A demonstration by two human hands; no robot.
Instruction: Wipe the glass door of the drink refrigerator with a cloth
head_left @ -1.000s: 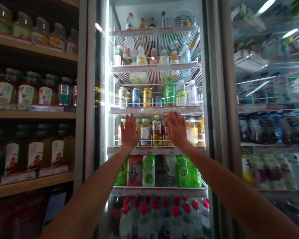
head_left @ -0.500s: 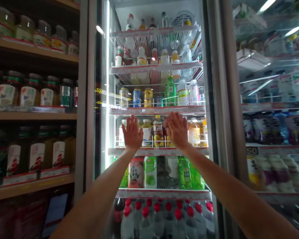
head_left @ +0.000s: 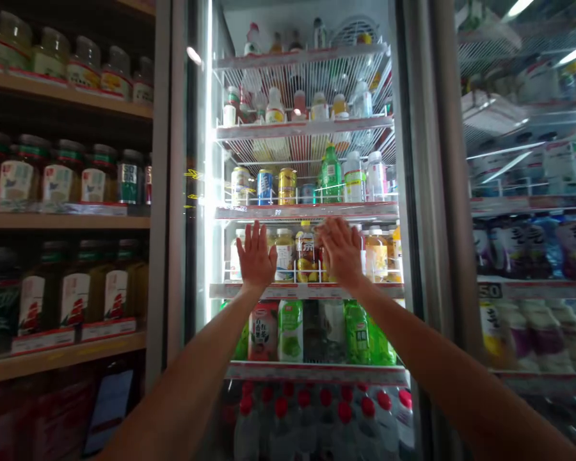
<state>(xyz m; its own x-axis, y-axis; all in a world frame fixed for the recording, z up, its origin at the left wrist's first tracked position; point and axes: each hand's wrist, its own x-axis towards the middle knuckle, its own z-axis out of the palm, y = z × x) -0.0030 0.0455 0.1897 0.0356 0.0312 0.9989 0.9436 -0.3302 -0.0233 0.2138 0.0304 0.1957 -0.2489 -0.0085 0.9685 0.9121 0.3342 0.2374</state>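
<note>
Both arms stretch out in front of a lit drinks fridge with a glass door (head_left: 199,147). My left hand (head_left: 258,256) is raised with fingers spread and holds nothing. Behind it, partly covered, stands a white-labelled bottle (head_left: 283,256). My right hand (head_left: 342,253) is also open and empty, its fingers leaning left and a little blurred. Between the hands shows a dark tea bottle (head_left: 306,251) with a yellow cap. An orange juice bottle (head_left: 376,251) stands right of my right hand. Whether either palm touches the glass I cannot tell.
Wooden shelves with jars (head_left: 57,174) and oil-like bottles (head_left: 75,288) stand on the left. A metal frame (head_left: 429,166) parts this fridge from another fridge (head_left: 532,288) on the right. Red-capped bottles (head_left: 281,406) fill the bottom; cans (head_left: 264,187) stand above my hands.
The view has shifted slightly, so the shelves sit a little further right. Both hands keep nearly the same place and open shape.
</note>
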